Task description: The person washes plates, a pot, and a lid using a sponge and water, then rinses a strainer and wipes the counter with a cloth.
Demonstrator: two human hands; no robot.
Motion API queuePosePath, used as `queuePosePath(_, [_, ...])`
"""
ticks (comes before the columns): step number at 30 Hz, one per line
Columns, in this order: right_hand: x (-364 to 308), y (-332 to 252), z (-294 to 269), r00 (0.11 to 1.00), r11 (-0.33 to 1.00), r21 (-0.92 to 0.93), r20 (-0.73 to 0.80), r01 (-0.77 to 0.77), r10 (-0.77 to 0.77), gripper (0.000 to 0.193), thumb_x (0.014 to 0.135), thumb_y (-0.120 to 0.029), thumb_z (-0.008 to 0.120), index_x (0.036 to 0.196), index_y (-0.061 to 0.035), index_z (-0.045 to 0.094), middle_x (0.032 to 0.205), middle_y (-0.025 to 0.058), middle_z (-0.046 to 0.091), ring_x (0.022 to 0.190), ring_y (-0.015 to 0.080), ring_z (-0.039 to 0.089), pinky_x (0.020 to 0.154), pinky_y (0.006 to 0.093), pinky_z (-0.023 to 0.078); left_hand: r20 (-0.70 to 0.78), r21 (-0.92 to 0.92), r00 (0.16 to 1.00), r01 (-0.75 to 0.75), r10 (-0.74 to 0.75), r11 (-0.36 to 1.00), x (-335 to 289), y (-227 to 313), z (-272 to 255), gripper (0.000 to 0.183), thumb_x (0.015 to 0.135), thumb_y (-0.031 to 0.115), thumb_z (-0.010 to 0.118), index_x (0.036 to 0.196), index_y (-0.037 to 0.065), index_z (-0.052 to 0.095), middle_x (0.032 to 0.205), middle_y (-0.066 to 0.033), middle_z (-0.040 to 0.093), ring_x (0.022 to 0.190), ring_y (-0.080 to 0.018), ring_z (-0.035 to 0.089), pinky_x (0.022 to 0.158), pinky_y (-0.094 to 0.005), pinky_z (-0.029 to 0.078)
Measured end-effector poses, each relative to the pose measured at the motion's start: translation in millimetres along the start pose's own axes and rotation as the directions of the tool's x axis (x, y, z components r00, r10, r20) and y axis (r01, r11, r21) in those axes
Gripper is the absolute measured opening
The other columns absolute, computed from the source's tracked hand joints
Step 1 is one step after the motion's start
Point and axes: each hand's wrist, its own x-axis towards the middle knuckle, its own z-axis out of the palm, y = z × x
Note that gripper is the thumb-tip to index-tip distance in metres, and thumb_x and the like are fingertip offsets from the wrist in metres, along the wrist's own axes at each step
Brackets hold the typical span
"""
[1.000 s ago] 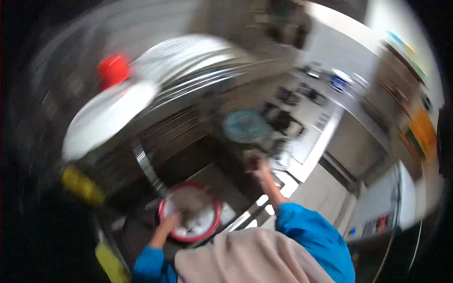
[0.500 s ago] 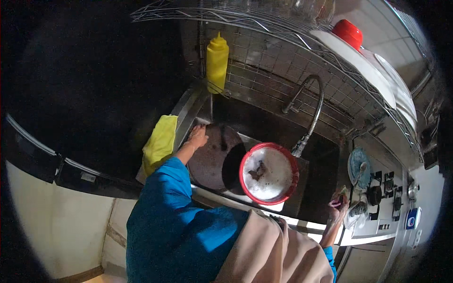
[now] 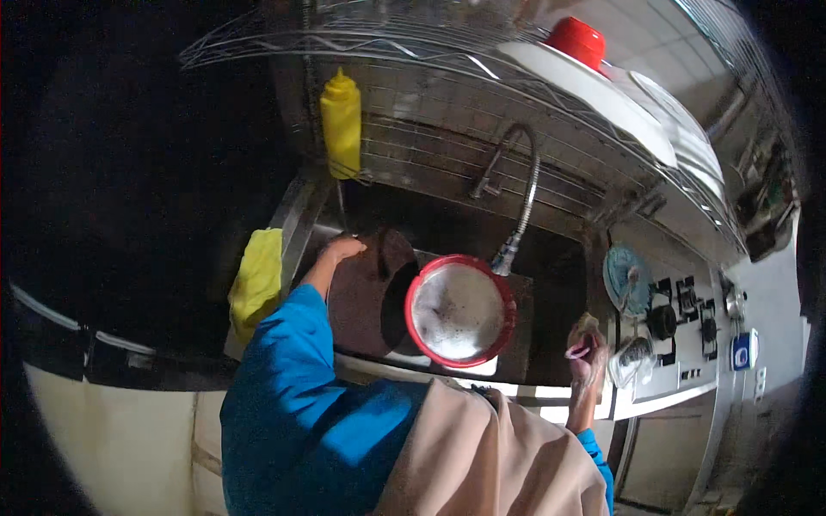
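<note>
My left hand (image 3: 346,248) grips the far left rim of a large dark round pan-like piece (image 3: 357,301), tilted in the sink; its exact kind is hard to tell in the shade. To its right, a red basin (image 3: 509,320) full of white suds overlaps the middle of the sink (image 3: 533,301). Out at the right, beyond the sink's edge, my right hand (image 3: 588,365) is closed around a soft pinkish and pale scrubbing pad or cloth (image 3: 583,344), partly hidden by the fingers.
A flexible-neck tap (image 3: 532,181) hangs behind the basin. A yellow squeeze bottle (image 3: 342,129) stands in the back left corner, and a yellow cloth (image 3: 256,279) drapes the left edge. Overhead is a wire rack (image 3: 413,47) with plates; a stove (image 3: 684,327) and blue plate (image 3: 615,275) are right.
The whole view has swung, so the sink and its contents sit further left. My left hand keeps its place on the dark piece's rim. The dark patch in the suds has shrunk.
</note>
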Motion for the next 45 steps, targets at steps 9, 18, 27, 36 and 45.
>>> queuePosePath(9, [-31.9,43.4,58.2,0.967,0.992,-0.109,0.238,-0.068,0.093,0.012,0.078,-0.014,0.051,0.079,-0.0023,0.053,0.065,0.01,0.055,0.057,0.0219,0.054,0.062,0.0389,0.047,-0.28,-0.245,0.957,-0.152,0.081,0.957,-100.1,8.3,-55.7,0.055,0.084,0.04,0.042,0.117,-0.004,0.04,0.115,-0.0187,0.046,0.108,-0.0295,0.042,0.087,-0.0379,0.034])
queuePosePath(18, [-1.0,91.3,112.6,0.93,0.757,-0.581,0.355,0.298,-0.094,0.013,0.076,-0.014,0.059,0.075,-0.0111,0.046,0.056,-0.0043,0.045,0.049,0.0037,0.044,0.037,0.0182,0.032,-0.515,-0.773,0.833,-0.553,0.201,0.31,-183.3,48.5,-59.0,0.041,0.086,0.028,0.044,0.117,0.001,0.042,0.11,-0.0093,0.05,0.1,-0.0186,0.046,0.086,-0.031,0.036])
queuePosePath(27, [68.1,84.4,129.3,0.602,0.05,-0.642,0.685,0.765,-0.41,0.026,0.068,-0.014,0.064,0.083,-0.0012,0.047,0.076,0.0097,0.048,0.069,0.0165,0.045,0.062,0.0289,0.038,-0.155,-0.975,0.888,-0.067,0.432,-0.212,-152.4,88.8,38.0,0.043,0.082,0.041,0.047,0.105,0.005,0.052,0.102,-0.0077,0.056,0.093,-0.0219,0.053,0.083,-0.0378,0.04])
queuePosePath(36, [116.4,194.4,99.2,0.324,-0.343,-0.442,0.879,0.829,-0.35,0.031,0.073,-0.007,0.045,0.103,-0.0008,0.046,0.08,0.0122,0.053,0.07,0.0221,0.051,0.064,0.0332,0.041,-0.027,-0.954,0.904,0.104,0.427,-0.281,-124.1,151.6,114.7,0.046,0.081,0.041,0.047,0.109,0.005,0.05,0.11,-0.0066,0.052,0.101,-0.021,0.049,0.088,-0.0366,0.036])
queuePosePath(45, [47.0,112.8,111.1,0.24,-0.688,-0.022,0.945,0.725,0.222,0.026,0.058,-0.016,0.055,0.08,-0.0037,0.058,0.076,0.0156,0.057,0.074,0.0274,0.056,0.07,0.0415,0.043,-0.025,-0.947,0.898,0.119,0.439,-0.298,-120.2,154.4,123.4,0.049,0.081,0.044,0.045,0.111,0.006,0.048,0.11,-0.0084,0.051,0.1,-0.0236,0.049,0.088,-0.0379,0.036])
